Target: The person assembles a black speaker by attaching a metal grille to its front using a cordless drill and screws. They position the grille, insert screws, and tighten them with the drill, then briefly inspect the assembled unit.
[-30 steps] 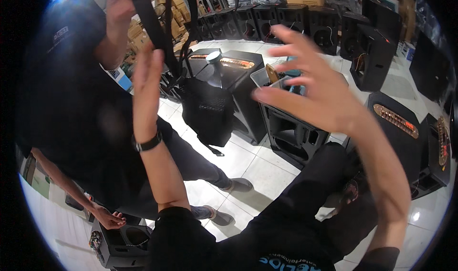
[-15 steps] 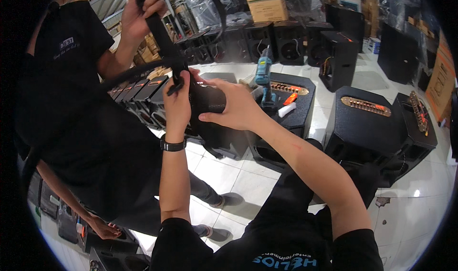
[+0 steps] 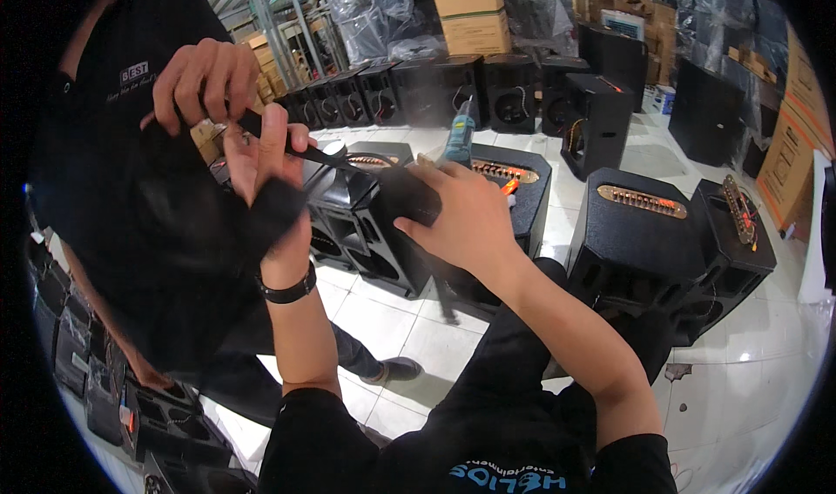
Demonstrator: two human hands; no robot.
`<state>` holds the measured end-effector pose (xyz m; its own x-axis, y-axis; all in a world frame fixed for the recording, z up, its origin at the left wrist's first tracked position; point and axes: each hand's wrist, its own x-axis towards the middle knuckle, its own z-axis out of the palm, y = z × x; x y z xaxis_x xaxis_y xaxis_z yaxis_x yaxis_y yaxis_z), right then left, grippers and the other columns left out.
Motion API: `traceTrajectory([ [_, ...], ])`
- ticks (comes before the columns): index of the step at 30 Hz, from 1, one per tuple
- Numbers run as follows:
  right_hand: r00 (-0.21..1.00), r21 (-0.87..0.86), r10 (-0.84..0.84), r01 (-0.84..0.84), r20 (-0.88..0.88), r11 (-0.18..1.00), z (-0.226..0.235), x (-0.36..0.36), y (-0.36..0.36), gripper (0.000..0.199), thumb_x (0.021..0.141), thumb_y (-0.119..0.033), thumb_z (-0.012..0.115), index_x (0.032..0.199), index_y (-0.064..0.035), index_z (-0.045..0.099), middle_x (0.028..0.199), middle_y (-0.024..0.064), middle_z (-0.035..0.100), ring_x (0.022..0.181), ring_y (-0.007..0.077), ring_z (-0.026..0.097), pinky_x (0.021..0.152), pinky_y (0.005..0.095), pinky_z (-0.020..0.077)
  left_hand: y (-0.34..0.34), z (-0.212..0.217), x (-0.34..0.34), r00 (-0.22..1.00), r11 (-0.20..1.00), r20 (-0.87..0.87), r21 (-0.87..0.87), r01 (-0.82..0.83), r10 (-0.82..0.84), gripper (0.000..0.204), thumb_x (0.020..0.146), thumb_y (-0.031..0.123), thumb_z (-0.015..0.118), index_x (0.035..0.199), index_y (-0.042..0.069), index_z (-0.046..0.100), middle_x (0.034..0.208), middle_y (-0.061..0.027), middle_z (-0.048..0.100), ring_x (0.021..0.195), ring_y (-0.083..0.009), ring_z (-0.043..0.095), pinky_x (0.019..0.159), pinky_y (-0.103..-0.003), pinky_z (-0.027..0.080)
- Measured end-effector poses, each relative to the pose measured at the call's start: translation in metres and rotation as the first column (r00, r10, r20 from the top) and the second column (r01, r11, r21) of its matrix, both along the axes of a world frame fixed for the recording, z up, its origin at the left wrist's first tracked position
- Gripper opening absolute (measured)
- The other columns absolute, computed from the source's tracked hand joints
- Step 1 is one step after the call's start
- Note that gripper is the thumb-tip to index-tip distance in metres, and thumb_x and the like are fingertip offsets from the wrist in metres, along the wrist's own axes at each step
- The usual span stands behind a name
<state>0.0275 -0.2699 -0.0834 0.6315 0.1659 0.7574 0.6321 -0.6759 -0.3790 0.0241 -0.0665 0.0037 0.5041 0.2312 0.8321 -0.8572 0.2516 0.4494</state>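
- View looks down past the wearer's black shirt and two bare forearms, in a room crowded with black speaker cabinets.
- The wearer's left hand (image 3: pixel 266 168) is raised left of centre, palm partly turned up and thumb pointing upward. A black strap (image 3: pixel 320 156) crosses between its thumb and fingers; I cannot tell how firmly the fingers close on it.
- The wearer's right hand (image 3: pixel 466 215) is curled around the right side of a black pack (image 3: pixel 407 200), thumb below and fingers above, gripping it.
- The pack is held in the air near the middle, in front of the cabinets, with a dark strap end (image 3: pixel 448 307) dangling beneath it.
- A blurred black piece (image 3: pixel 277 211) covers part of the left hand near the wrist, just above a black wristband (image 3: pixel 292 289).
- At left, close by, stands a co-worker in a black shirt (image 3: pixel 174 15). The co-worker's hand (image 3: pixel 209 80) is bent over dark material just beside the wearer's left hand.
- Beyond the right hand, a blue-green power drill (image 3: pixel 460 137) points upward, its lower part hidden.
- To the right, a large cabinet (image 3: pixel 644 241) bears a gold-coloured plate (image 3: pixel 642 201).
- Behind, a cardboard box (image 3: pixel 471 20) sits above a row of cabinets; white tiles (image 3: pixel 370 324) cover the floor.
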Motion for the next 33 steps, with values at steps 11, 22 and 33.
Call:
traceTrajectory([
  [11, 0.977, -0.079, 0.003, -0.02, -0.212, 0.997, -0.062, 0.005, -0.03, 0.064, 0.072, -0.038, 0.088, 0.129, -0.0157, 0.069, 0.097, 0.0081, 0.065, 0.091, 0.0305, 0.07, 0.077, 0.0424, 0.0576, 0.019, -0.064, -0.005, 0.978, 0.999, -0.202, -0.032, 0.042, -0.047, 0.018, 0.107, 0.028, 0.062, 0.101, 0.012, 0.056, 0.081, 0.0036, 0.047, 0.079, -0.0121, 0.054, 0.076, -0.033, 0.05],
  [22, 0.89, 0.331, 0.274, -0.152, -0.364, 0.932, -0.155, 0.026, -0.055, 0.071, 0.069, -0.029, 0.093, 0.129, -0.0035, 0.067, 0.121, 0.0177, 0.072, 0.114, 0.0314, 0.07, 0.1, 0.038, 0.053, 0.074, -0.162, -0.035, 0.919, 0.964, -0.307, 0.17, -0.204, 0.249, 0.039, 0.107, 0.044, 0.055, 0.1, 0.006, 0.057, 0.085, -0.0055, 0.06, 0.083, -0.0193, 0.065, 0.083, -0.039, 0.057],
  [33, 0.84, 0.51, 0.366, -0.128, -0.4, 0.851, -0.256, 0.011, -0.04, 0.067, 0.071, -0.02, 0.094, 0.13, -0.0042, 0.066, 0.121, 0.0146, 0.07, 0.11, 0.027, 0.069, 0.098, 0.0351, 0.0528, 0.028, -0.188, -0.081, 0.603, 0.653, -0.791, 0.509, 0.561, 0.098, 0.038, 0.104, 0.028, 0.061, 0.093, -0.006, 0.072, 0.09, -0.012, 0.073, 0.088, -0.0203, 0.071, 0.083, -0.032, 0.055],
])
